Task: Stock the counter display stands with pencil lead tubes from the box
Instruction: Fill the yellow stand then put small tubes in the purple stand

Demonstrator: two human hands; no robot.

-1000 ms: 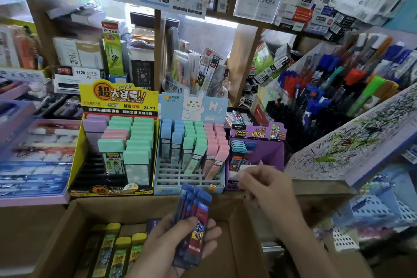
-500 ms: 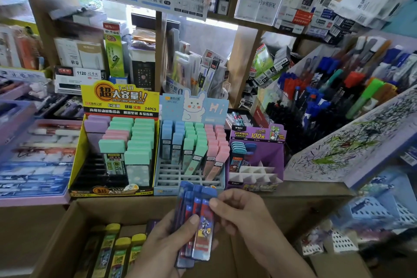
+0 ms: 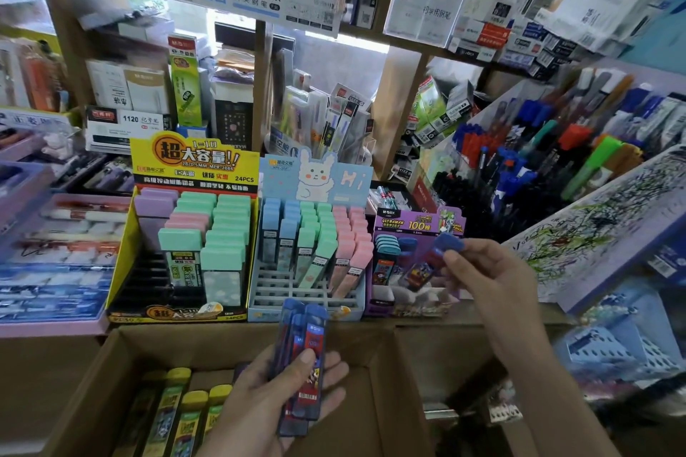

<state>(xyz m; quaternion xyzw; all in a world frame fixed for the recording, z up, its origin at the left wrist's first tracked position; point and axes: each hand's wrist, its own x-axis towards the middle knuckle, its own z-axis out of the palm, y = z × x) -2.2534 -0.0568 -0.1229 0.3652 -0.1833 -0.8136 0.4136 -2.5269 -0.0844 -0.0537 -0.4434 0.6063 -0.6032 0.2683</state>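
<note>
- Stationery shop shelves (image 3: 408, 40) crowd behind; cardboard box (image 3: 122, 352) at 6 o'clock.
- Left hand (image 3: 267, 406) grips a bundle of blue lead tubes (image 3: 305, 352) over it.
- Right hand (image 3: 495, 284) pinches one tube (image 3: 427, 265) above purple stand (image 3: 406, 223), 4 o'clock.

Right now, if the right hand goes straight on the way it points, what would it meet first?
Probably the purple display stand: the right hand pinches a blue-capped tube tilted down and left over its empty slots, beside the tubes already standing there. Depth is unclear, so those tubes could come first.
</note>
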